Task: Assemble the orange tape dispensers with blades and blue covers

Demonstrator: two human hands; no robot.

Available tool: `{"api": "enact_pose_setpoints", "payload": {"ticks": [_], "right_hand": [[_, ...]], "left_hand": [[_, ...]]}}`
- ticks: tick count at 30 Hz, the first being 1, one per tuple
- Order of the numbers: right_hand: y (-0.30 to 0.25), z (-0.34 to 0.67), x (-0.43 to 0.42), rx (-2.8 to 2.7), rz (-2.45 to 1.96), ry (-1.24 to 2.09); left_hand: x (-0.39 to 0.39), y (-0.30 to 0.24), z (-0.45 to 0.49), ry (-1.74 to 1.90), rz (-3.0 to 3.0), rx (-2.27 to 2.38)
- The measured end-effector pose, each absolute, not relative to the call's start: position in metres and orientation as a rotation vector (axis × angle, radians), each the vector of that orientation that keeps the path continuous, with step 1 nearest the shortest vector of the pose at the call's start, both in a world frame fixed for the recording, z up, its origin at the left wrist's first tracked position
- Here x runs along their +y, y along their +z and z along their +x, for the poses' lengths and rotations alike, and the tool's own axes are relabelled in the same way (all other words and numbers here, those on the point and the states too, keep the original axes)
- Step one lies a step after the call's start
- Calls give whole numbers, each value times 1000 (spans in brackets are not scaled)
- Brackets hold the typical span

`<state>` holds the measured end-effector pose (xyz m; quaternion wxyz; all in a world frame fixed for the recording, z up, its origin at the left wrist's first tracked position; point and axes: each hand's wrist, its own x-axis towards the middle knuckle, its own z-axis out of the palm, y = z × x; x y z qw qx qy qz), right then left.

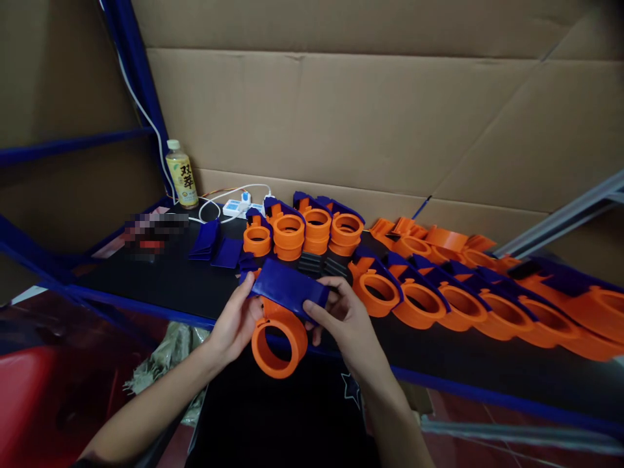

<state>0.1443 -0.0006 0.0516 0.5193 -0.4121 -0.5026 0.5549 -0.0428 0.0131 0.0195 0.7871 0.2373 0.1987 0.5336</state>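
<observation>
Both my hands hold one part over the near edge of the black table (160, 283). It is an orange plastic ring piece (279, 344) with a dark blue flat cover (288, 286) on top. My left hand (236, 323) grips its left end, fingers curled round the blue cover's corner. My right hand (344, 317) pinches the cover's right end, thumb on top. Just behind stand short stacks of the same orange rings with blue covers (305, 229). A long row of such assembled pieces (468, 304) runs off to the right.
Loose blue covers (213, 244) lie at the left. Two small black blocks (322, 264) sit behind my hands. A drink bottle (181, 174), a white power strip (237, 207) with cables and bare orange parts (429, 238) stand near the cardboard wall (341, 123). A red object (43, 396) is low left.
</observation>
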Motion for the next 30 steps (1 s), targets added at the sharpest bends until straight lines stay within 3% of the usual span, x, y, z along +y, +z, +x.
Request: {"api": "enact_pose_setpoints", "payload": {"ticks": [13,30], "right_hand": [[38,143,-17,-889,-1111,1474],[37,144,-19,-736,-1006,1527]], "left_hand": [[8,13,-36,1354,545,430],[12,35,-37,1328,746,658]]}}
